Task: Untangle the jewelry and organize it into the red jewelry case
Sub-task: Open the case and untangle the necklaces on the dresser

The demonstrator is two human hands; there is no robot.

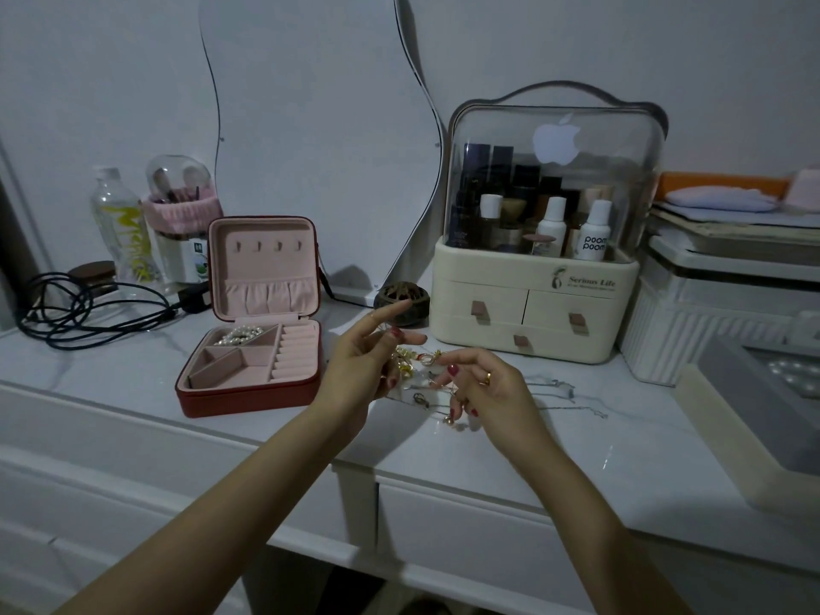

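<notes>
Holding a tangled clump of gold jewelry (pixel 406 364), the left hand (pixel 368 361) is curling loosely around it while the right hand (pixel 483 383) is pinching its strands.

Dim, bluish indoor view with wide-angle bending at the edges.
A bright apple-shaped reflection glares on the clear cosmetics box (pixel 554 170); soft shadows fall under the forearms on the tabletop (pixel 577 472); fine chains look faint and grainy.
</notes>
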